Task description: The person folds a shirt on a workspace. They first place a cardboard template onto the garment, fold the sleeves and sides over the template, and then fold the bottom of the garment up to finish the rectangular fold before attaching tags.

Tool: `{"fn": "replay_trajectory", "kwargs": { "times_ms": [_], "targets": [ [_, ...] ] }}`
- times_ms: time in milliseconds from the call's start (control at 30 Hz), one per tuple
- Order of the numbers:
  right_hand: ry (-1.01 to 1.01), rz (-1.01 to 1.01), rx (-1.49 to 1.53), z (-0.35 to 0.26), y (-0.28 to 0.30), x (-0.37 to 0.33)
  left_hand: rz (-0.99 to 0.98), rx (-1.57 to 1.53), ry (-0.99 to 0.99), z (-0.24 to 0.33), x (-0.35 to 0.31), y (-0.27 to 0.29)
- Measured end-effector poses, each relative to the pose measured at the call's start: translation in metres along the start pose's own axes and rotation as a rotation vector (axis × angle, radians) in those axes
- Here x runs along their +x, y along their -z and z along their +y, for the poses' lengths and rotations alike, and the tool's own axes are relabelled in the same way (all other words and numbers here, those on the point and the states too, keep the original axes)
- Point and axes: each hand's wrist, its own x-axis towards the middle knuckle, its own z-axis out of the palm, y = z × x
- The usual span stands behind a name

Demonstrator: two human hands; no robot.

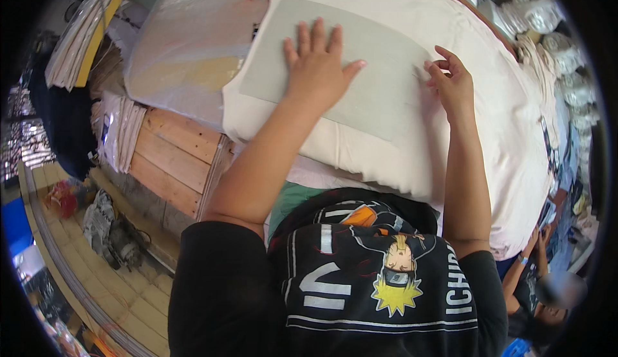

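Left hand (318, 74): laid palm down on the grey sheet (380, 77), left of its middle, fingers spread wide and thumb turned out to the right. Left forearm (261, 154) slants up and rightward to it. Right hand (456, 87): beside the sheet's right end, index finger raised, remaining fingers bent in toward the thumb; whether it pinches the sheet's edge cannot be told. Right forearm (465, 177) stands nearly straight up the view. The sheet is plain, matt, roughly rectangular and appears flat. It lies on pale cloth (508, 138), which is creased toward its right side.
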Motion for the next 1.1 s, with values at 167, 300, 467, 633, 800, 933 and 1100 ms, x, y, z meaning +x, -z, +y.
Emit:
{"fn": "replay_trajectory", "kwargs": {
  "times_ms": [167,300,467,633,800,933,1100],
  "targets": [
    [0.000,-0.079,0.132,0.020,0.011,-0.014,0.009,-0.002,-0.016,-0.008,0.004,0.005],
    [-0.147,-0.175,0.108,0.011,0.007,-0.033,-0.017,-0.002,-0.011,-0.006,0.005,-0.001],
    [-0.221,-0.253,-0.057,-0.001,0.003,-0.040,-0.016,-0.006,-0.016,-0.005,0.004,-0.003],
    [-0.227,-0.327,-0.090,-0.004,0.002,-0.043,-0.037,0.006,0.032,-0.008,0.006,-0.003],
    [-0.239,-0.359,0.007,0.000,-0.002,-0.043,-0.030,0.025,0.030,-0.008,0.005,-0.004],
    [-0.239,-0.351,-0.007,-0.001,-0.003,-0.044,-0.031,0.022,0.030,-0.008,0.005,-0.003],
    [-0.244,-0.341,-0.003,-0.001,-0.003,-0.046,-0.012,0.008,0.017,-0.007,0.004,-0.005]
  ]
}}
